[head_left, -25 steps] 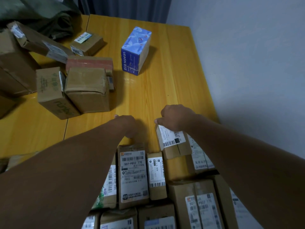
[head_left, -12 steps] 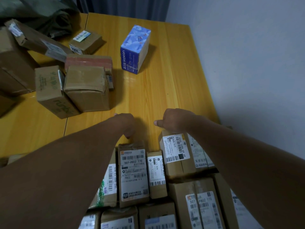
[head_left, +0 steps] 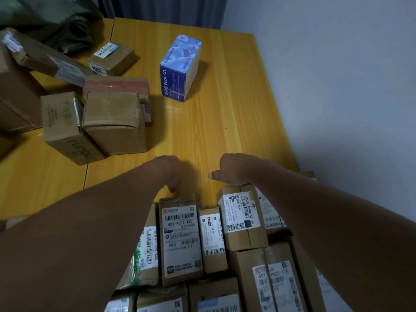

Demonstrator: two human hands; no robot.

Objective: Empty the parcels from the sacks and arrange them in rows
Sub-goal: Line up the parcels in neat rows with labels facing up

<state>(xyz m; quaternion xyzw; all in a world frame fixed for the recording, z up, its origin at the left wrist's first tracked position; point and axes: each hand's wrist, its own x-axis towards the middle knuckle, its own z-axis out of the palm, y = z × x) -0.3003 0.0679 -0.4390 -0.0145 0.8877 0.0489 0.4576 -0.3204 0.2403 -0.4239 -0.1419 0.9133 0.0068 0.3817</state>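
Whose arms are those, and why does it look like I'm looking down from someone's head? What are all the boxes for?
There is no robot here, just a person with a camera worn on the head, so you see what they see. The left hand touches the far end of a tall brown parcel with a white label. The right hand presses on the far end of a brown cardboard parcel with a barcode label, settling it into a row. Neither hand lifts anything. More labelled parcels sit in rows near the person. Farther off on the yellow wooden table stand a blue and white box and a loose pile of brown boxes waiting to be sorted.
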